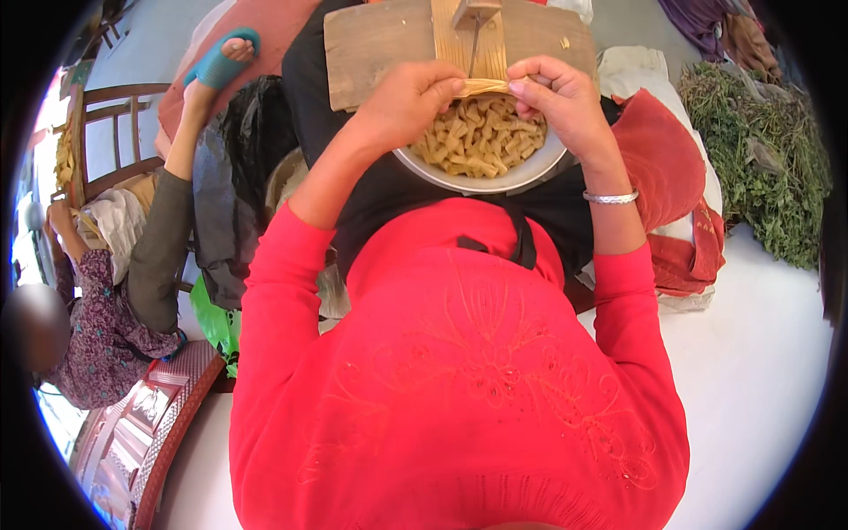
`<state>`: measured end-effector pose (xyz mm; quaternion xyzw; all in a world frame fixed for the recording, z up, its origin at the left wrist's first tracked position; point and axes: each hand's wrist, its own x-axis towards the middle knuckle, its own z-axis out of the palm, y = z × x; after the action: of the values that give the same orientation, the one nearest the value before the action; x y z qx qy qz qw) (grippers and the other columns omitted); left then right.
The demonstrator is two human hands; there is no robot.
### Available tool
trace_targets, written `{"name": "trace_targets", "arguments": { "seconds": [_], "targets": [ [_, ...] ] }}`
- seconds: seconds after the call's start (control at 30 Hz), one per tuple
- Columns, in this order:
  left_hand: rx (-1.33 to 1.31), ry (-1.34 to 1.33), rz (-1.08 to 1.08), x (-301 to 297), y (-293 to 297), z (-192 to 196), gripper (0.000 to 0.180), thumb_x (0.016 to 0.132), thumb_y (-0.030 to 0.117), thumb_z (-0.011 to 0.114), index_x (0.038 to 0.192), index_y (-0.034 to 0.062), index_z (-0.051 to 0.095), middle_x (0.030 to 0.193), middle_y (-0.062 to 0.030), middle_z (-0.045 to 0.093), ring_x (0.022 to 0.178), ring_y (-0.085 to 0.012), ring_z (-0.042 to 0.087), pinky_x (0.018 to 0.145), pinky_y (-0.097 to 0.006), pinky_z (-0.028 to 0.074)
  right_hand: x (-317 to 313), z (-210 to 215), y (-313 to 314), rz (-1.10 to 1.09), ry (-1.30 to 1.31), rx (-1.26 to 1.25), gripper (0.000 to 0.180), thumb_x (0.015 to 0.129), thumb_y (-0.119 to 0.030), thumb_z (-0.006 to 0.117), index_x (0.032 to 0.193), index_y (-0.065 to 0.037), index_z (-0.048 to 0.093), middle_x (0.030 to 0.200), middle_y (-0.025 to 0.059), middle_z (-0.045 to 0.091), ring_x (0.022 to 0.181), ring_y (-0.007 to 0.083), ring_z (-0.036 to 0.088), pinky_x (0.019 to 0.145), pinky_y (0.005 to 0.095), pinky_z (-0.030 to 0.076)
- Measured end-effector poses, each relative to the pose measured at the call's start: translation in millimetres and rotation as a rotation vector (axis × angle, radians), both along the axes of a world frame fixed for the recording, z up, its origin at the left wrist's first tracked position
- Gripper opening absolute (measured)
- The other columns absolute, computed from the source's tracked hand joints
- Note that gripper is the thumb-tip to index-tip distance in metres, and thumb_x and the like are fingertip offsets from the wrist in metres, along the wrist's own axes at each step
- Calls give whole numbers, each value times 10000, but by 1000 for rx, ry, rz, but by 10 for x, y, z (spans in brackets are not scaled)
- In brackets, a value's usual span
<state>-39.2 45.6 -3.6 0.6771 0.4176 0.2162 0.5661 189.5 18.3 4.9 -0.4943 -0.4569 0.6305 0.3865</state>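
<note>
Between both hands, in front of me, a tan fibrous strip (485, 87) is stretched sideways. My left hand (408, 99) pinches its left end between thumb and fingers. The right end is pinched by my right hand (565, 99), a silver bracelet (611, 198) on that wrist. Just below the strip is a metal bowl (495, 185), filled with short, cut tan pieces (481, 140). Beyond the hands lies a wooden board (380, 49), with a paler strip of wood across it. A thin metal piece (474, 51) stands there under a wooden block (477, 9), close to the held strip.
A heap of green plants (760, 159) lies at the right, beside red cloth (658, 159). At the left, another person (97, 327) sits with one leg stretched out near a wooden chair (124, 132). A dark plastic bag (221, 212) is by my left arm.
</note>
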Motion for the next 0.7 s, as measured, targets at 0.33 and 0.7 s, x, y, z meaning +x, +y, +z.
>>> {"name": "trace_targets", "arguments": {
  "seconds": [0.33, 0.7],
  "targets": [
    [-38, -25, 71, -25, 387, -149, 128, 904, 157, 530, 904, 39, 579, 705, 8, 566, 675, -68, 499, 623, -225, 396, -126, -226, 224, -72, -325, 219, 89, 861, -78, 599, 921, -14, 616, 715, -30, 553, 649, 55, 483, 583, 220, 413],
    [386, 252, 202, -25, 512, -511, 165, 887, 167, 551, 897, 6, 588, 705, -64, 591, 679, -142, 555, 633, -307, 444, -138, -323, 143, -46, -806, 684, 105, 817, -87, 619, 908, -37, 634, 815, 97, 632, 760, 279, 590, 674, 332, 459]
  ]
}}
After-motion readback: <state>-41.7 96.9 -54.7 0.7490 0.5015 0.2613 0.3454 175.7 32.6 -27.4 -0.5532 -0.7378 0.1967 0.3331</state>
